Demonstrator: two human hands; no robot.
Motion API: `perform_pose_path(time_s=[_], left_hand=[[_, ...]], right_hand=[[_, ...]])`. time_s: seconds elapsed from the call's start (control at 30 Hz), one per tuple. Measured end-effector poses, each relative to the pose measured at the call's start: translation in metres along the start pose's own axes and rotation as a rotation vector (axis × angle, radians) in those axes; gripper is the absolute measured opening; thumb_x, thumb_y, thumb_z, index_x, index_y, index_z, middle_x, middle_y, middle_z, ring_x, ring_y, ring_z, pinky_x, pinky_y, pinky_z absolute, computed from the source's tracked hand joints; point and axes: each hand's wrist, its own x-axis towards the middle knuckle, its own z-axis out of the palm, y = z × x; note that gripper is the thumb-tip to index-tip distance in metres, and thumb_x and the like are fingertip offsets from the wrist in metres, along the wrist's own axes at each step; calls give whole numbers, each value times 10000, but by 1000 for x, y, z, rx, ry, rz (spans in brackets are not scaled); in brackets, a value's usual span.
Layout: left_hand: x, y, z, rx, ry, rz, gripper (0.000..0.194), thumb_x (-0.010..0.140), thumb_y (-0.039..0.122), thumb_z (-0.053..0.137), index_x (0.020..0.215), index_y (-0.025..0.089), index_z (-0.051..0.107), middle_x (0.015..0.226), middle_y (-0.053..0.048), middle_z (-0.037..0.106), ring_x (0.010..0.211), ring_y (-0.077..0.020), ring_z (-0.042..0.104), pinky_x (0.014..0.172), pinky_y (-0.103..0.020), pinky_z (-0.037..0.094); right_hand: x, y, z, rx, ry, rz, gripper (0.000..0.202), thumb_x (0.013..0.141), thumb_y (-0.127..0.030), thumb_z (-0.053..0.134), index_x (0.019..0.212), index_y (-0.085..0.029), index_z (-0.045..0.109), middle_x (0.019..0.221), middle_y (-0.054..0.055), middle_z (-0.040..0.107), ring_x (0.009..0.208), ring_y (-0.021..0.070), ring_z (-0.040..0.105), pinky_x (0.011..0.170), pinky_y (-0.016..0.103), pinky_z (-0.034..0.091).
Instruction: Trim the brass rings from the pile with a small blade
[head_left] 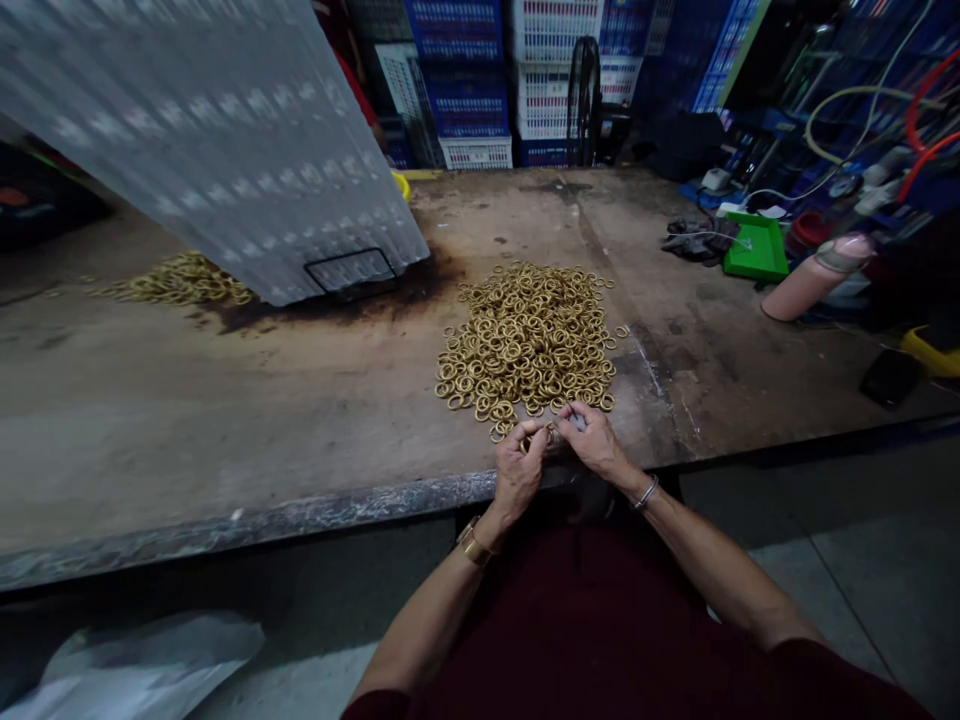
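Observation:
Close to the table's front edge, my left hand (519, 462) pinches a brass ring (549, 433) between thumb and fingers. Another ring seems to lie against the same fingers. My right hand (592, 440) is closed just beside it, gripping a small thin tool with a dark tip; its kind is too small to make out. Both hands almost meet at the ring. Directly beyond them spreads a large heap of brass rings (532, 335), with a few loose ones round its edge.
A tall grey ribbed panel (247, 140) stands on the wooden table (300, 400), with a second ring pile (184, 280) behind it. To the right are a green tray (756, 247), a pink bottle (817, 277) and a dark phone-like object (891, 378). Stacked crates (457, 70) line the back.

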Motion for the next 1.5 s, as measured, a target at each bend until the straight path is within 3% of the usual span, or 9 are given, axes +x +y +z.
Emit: perform_pose_path(time_s=[0.13, 0.27, 0.67, 0.93, 1.07, 1.23, 1.5], left_hand=[[-2, 3, -1, 29, 7, 89, 76, 657, 218, 685, 725, 192, 706, 667, -4, 637, 631, -131, 526, 643, -223, 415], [-3, 1, -2, 53, -17, 74, 69, 665, 233, 681, 725, 202, 696, 649, 7, 617, 627, -131, 517, 617, -220, 407], [-6, 0, -2, 1, -71, -109, 197, 705, 332, 654, 794, 173, 582, 481, 67, 520, 379, -57, 415, 402, -175, 299], [-8, 6, -4, -335, -206, -344, 336, 634, 380, 699, 815, 180, 499, 566, 57, 552, 428, -61, 484, 373, -148, 301], [-7, 7, -3, -329, -141, -322, 345, 612, 374, 706, 797, 179, 490, 557, 61, 542, 424, -59, 479, 363, -143, 291], [-5, 4, -2, -226, -88, -252, 315, 643, 377, 680, 805, 172, 505, 547, 58, 542, 424, -58, 483, 375, -148, 318], [-6, -2, -5, -164, -71, -235, 292, 661, 374, 654, 816, 177, 503, 522, 63, 537, 426, -66, 482, 386, -158, 325]], right_hand=[[0, -3, 0, -54, -54, 11, 207, 703, -395, 542, 662, -193, 519, 536, -64, 431, 519, 87, 384, 497, 203, 309], [0, -4, 1, -51, -64, 49, 164, 671, -343, 556, 628, -190, 517, 543, -60, 441, 542, 90, 395, 519, 203, 321], [-3, 2, 4, 60, -7, 59, 160, 678, -340, 520, 617, -196, 489, 504, -63, 451, 497, 89, 395, 501, 206, 333], [-3, 6, 4, 92, -33, 16, 139, 725, -325, 494, 698, -191, 520, 552, -49, 522, 516, 93, 452, 544, 203, 371], [-5, 9, 1, -141, -1, -76, 142, 767, -285, 471, 719, -187, 560, 573, -29, 539, 528, 98, 460, 544, 202, 346], [-13, 13, -1, -442, -143, -268, 113, 761, -193, 478, 761, -194, 591, 629, -4, 575, 569, 113, 480, 564, 211, 318], [-15, 10, -1, -655, -220, -315, 122, 766, -166, 476, 784, -194, 593, 654, 14, 596, 586, 130, 486, 552, 231, 270]])
